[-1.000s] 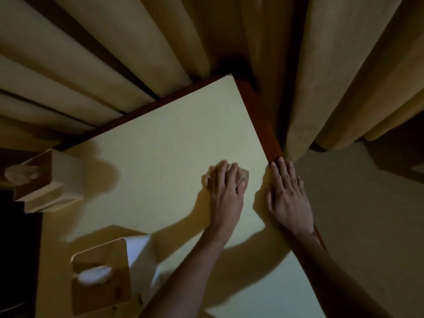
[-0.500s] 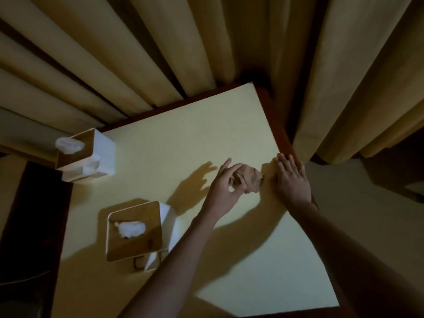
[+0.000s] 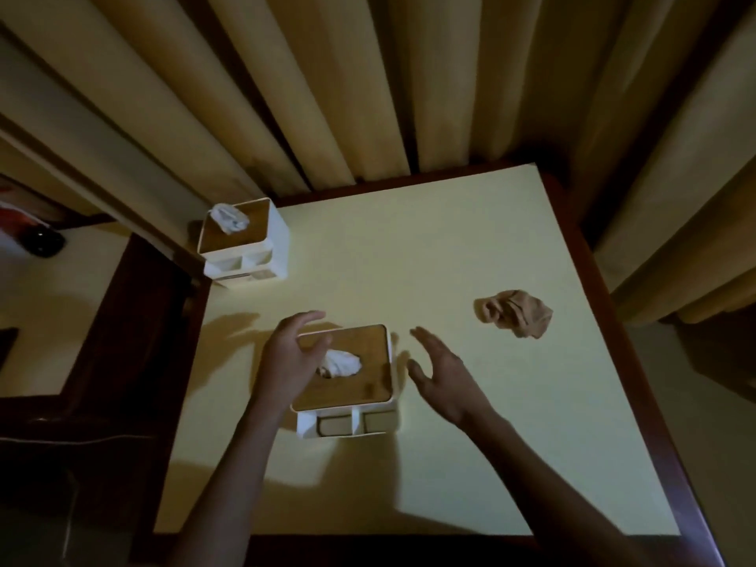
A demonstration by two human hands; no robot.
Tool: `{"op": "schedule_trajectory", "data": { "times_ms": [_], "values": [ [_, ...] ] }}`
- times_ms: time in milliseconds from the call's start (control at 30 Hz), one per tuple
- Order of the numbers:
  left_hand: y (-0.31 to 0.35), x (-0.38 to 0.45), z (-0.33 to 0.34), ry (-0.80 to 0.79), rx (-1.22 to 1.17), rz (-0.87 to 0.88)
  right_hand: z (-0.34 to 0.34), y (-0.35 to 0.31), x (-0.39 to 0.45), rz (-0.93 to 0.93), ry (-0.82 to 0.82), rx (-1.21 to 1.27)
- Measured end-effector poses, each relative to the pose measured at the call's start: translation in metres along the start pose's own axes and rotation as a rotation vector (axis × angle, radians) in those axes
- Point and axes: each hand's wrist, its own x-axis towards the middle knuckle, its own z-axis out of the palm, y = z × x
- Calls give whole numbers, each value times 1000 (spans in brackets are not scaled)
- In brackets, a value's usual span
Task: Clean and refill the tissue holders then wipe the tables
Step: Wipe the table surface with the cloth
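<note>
The cloth (image 3: 514, 313) now lies dropped on the table (image 3: 409, 247), right of the near tissue holder (image 3: 347, 378). Left hand (image 3: 291, 354) and right hand (image 3: 444, 376) flank that holder, each grip open and empty: wiping has paused, holder handling looks next.

Holder (image 3: 347, 386): white plastic, glossy wood lid; crumpled cloth (image 3: 515, 313); matt tabletop (image 3: 409, 259).
</note>
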Motion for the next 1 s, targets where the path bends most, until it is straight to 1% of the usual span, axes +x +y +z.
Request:
{"op": "schedule_trajectory", "data": {
  "times_ms": [67,100,167,267,333,400,467,633,733,867,1000],
  "values": [
    [-25,-9,-15,10,0,-113,15,-17,-7,45,-11,92],
    [-38,-14,-20,-24,-27,-187,21,-23,-11,69,-16,138],
    [-57,-25,-24,-148,-116,-285,31,-32,-16,104,-16,217],
    [-73,-40,-19,-328,-270,-258,42,-41,-21,135,1,264],
    [-85,-46,-12,-354,-323,-235,47,-43,-23,147,6,242],
    [-94,-47,-7,-331,-368,-246,52,-44,-22,165,15,207],
    [-101,-45,-3,-299,-360,-244,58,-44,-21,183,37,190],
    [-102,-40,-1,-206,-246,-123,63,-51,-11,140,87,158],
    [-97,-33,-2,-154,-209,-80,59,-51,-4,124,82,167],
    [-75,-14,3,-93,-228,-55,32,-59,9,117,113,203],
    [-33,14,17,-64,-235,-34,-8,-54,31,125,127,233]
  ]
}}
